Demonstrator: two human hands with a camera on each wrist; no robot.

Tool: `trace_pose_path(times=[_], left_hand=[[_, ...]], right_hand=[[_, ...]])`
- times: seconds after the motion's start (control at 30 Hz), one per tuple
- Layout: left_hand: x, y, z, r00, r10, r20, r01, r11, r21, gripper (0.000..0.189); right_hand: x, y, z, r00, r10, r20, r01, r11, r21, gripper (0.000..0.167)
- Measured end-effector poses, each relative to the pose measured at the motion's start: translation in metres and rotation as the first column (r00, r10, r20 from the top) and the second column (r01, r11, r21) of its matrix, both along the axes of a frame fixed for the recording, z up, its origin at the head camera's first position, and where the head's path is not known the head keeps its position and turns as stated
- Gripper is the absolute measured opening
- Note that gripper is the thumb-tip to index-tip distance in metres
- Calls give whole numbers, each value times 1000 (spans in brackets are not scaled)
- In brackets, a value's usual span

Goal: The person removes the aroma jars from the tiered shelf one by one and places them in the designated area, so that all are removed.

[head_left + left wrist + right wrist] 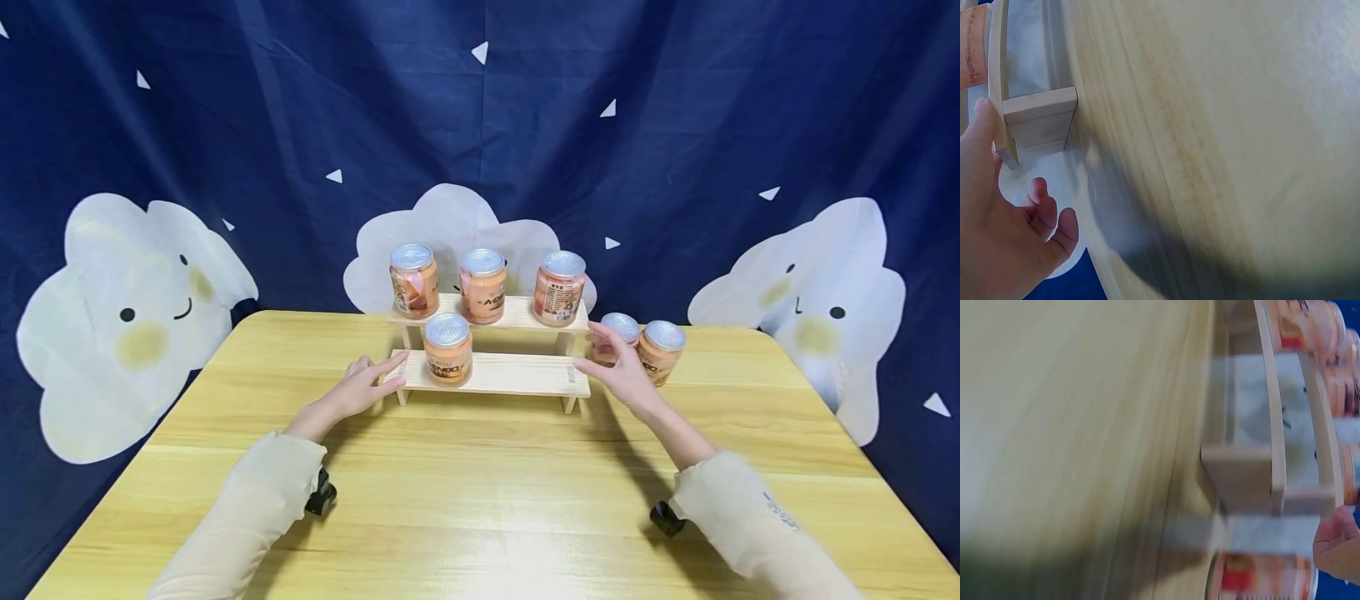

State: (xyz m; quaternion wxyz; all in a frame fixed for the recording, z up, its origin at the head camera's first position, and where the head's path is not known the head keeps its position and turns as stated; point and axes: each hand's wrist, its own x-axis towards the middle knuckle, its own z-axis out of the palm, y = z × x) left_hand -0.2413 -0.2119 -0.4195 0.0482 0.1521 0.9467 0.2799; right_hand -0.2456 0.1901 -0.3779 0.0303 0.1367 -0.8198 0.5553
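A two-tier wooden stand (pixel 517 372) is on the table, with fruit jars under silver lids. Three stand on the top tier: the left jar (pixel 414 282), the middle jar (pixel 483 287) and the right jar (pixel 559 290). One jar (pixel 448 350) sits left on the lower tier. My left hand (pixel 352 392) holds the lower board's left end between thumb and forefinger; its other fingers (pixel 1044 219) curl loosely beside it. With its fingertips at the stand's right end, my right hand (pixel 626 371) grips by the upper board's corner, seen in the right wrist view.
Right of the stand, two more jars stand on the wooden table (pixel 480 492): a nearer one (pixel 660 352) and one (pixel 621 327) partly behind my right hand. A dark blue curtain (pixel 300 100) with white clouds hangs behind the table's far edge.
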Motion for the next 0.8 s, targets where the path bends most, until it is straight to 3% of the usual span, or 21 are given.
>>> trace_pose_path(times=[0.47,0.8], left_hand=[[0,0,-1,1000,4,3,-4,1000,23,57],[0,0,1,1000,12,-4,-12,1000,18,57]], right_hand=[[-5,-71,-7,984,174,28,-170,979,-114,61],[-9,-119,-2,971,228,77,-218,968,-123,63]])
